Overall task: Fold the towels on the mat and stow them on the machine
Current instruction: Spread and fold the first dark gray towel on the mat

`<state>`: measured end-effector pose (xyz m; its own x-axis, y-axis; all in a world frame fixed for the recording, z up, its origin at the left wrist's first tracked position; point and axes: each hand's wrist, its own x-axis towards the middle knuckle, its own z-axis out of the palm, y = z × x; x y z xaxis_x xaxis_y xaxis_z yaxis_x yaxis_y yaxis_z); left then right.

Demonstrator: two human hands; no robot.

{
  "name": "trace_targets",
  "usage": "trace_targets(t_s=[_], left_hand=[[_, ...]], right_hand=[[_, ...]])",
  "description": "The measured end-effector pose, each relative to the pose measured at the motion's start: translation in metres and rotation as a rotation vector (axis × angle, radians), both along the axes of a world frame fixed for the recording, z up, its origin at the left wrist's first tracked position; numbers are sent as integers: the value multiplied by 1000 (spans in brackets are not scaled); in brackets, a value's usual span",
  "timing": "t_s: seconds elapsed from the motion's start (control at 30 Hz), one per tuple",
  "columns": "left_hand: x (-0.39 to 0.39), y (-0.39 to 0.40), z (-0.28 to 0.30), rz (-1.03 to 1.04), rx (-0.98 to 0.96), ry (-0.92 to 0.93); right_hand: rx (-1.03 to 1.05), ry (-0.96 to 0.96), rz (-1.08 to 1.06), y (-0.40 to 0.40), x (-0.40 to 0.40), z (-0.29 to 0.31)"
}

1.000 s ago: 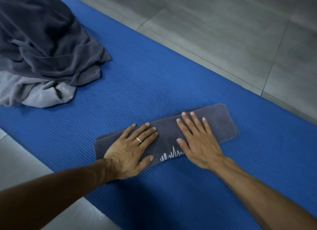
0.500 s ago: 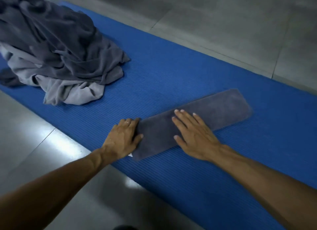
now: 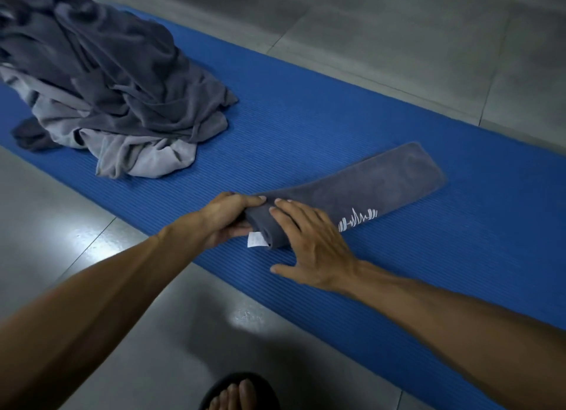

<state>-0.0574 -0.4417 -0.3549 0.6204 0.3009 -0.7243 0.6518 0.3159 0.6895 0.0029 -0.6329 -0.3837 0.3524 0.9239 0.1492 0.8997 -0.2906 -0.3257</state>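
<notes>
Left grip (image 3: 228,218) curls closed around the folded towel (image 3: 361,189) end; right hand (image 3: 309,241) rests flat, fingers spread.

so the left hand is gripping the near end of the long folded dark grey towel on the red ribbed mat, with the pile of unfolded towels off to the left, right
Not quite: the ribbed mat is blue, not red, as the head view shows. The rest holds: the left hand grips the near end of the long folded dark grey towel, and the pile of unfolded towels lies to the left.

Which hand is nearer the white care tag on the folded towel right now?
Left. The left hand grips the towel's end right beside the white tag; the right hand rests on the towel just past it.
</notes>
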Motion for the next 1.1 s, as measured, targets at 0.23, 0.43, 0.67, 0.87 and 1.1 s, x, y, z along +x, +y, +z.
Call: trace_targets(t_s=[0.23, 0.43, 0.67, 0.87, 1.1], left_hand=[[17, -6, 21, 81, 196, 9], [40, -24, 36, 106, 69, -382], [55, -69, 16, -389, 37, -396], [73, -91, -14, -643, 645, -303], [78, -101, -39, -673, 780, -249]], right_hand=[[294, 314, -217, 16, 10, 47], [279, 759, -328, -7, 49, 82], [515, 1213, -689, -64, 118, 96], [384, 970, -960, -105, 173, 61], [119, 792, -967, -111, 187, 20]])
